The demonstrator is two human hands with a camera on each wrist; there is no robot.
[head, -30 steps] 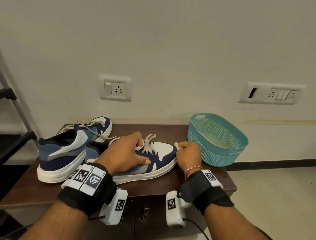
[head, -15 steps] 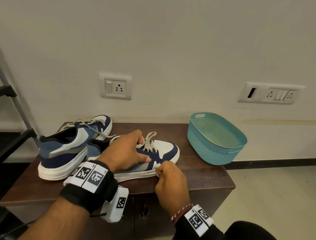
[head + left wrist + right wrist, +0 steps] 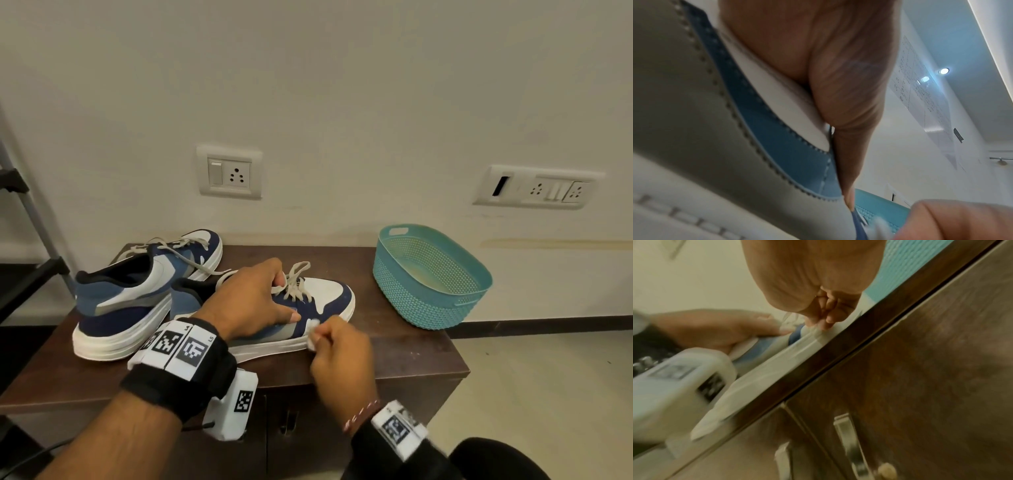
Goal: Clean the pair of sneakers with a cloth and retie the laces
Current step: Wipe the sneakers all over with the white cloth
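Note:
Two navy, blue and white sneakers stand on a brown cabinet top (image 3: 404, 356). The near sneaker (image 3: 325, 291) points right, its loose off-white laces (image 3: 296, 279) spilling over the tongue. My left hand (image 3: 251, 298) grips it over the top, thumb on its side panel (image 3: 777, 146). My right hand (image 3: 337, 346) pinches a small white cloth (image 3: 312, 330) against the sneaker's near side by the white sole (image 3: 777, 363). The far sneaker (image 3: 137, 294) lies behind and to the left, laces undone.
A teal perforated basket (image 3: 431, 277) sits at the right end of the cabinet top. Cabinet doors with metal handles (image 3: 846, 431) are below the front edge. Wall sockets (image 3: 228, 173) are above, and a dark rack (image 3: 20, 260) stands at the far left.
My right hand has left the sneaker's toe and come round to its near side with the cloth. The left hand has stayed on the sneaker.

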